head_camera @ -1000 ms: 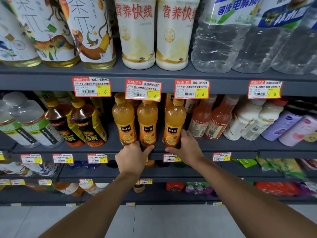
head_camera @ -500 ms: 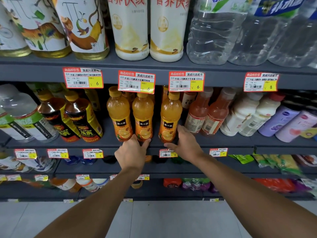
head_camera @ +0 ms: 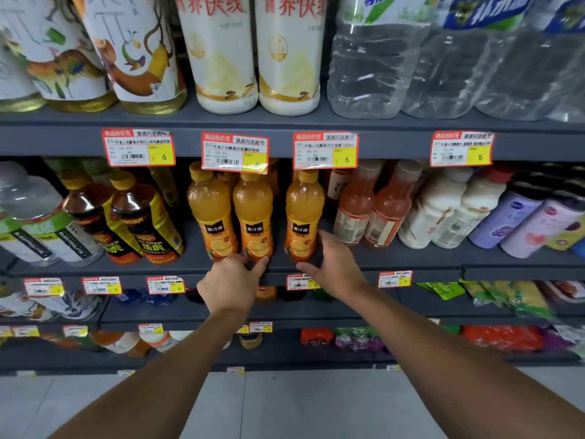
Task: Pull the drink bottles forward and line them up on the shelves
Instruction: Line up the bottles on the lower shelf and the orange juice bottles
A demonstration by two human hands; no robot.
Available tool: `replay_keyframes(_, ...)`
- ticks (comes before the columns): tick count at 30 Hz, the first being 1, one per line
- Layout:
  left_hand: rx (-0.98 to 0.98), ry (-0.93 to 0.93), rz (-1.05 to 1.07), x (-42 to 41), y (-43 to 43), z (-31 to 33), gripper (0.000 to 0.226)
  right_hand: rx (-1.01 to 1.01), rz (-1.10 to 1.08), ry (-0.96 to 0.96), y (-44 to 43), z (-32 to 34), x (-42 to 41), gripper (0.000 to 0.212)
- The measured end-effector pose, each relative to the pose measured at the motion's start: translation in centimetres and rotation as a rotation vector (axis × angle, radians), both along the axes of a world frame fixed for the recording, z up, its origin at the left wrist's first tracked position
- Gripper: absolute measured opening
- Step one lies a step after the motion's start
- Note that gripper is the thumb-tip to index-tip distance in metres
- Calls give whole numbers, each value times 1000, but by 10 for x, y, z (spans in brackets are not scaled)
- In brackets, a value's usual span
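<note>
Two hands work at shelf [head_camera: 421, 263] edge. Left hand [head_camera: 232, 280] curls fingers and thumb round base of middle juice bottle [head_camera: 253, 217]; right hand [head_camera: 332, 267] clamps base of right juice bottle [head_camera: 304, 217]. Left juice bottle [head_camera: 210, 213] already forward. Front row spacing uneven; rear juice bottles [head_camera: 274, 182] likely not yet pulled up.

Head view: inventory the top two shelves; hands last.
Orange plastic juice bottles: three in front, orange, middle shelf centre.
Black-and-yellow labelled bottles: two, left of juice.
Clear green-labelled bottles: two, middle left.
Pink plastic bottles: two, right of juice.
White plastic bottles: two, further right.
Lilac bottles: two, far right.
Cream bottles, red lettering: two, top centre.
Illustrated white-label bottles: three, top left.
Clear water bottles: at least three, top right.
Red-and-yellow price tags: four, upper shelf edge.
Left hand: grips middle juice bottle.
Right hand: grips right juice bottle.
</note>
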State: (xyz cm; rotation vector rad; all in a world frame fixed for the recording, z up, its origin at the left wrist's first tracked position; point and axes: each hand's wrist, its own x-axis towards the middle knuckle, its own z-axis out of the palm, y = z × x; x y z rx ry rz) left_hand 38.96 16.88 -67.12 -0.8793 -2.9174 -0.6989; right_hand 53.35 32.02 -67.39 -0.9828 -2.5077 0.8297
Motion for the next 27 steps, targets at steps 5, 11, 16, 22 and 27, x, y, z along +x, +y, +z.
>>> replay_keyframes(5,100,-33,-124,37,1,10,53,84,-149,93,-7,-2,35,51)
replay_keyframes(11,407,-220,-477,92,46,24,16,206,-341,194,12,6,65,35)
replay_keyframes(16,471,-276,-467,116,90,25,51,166,-572,396,28,15,65,46)
replay_keyframes(22,555,-271,-387,125,124,10,73,186,-679,448,44,-8,65,61)
replay_keyframes(27,658,-249,-293,121,140,-11,74,258,-586,538,54,-34,64,67)
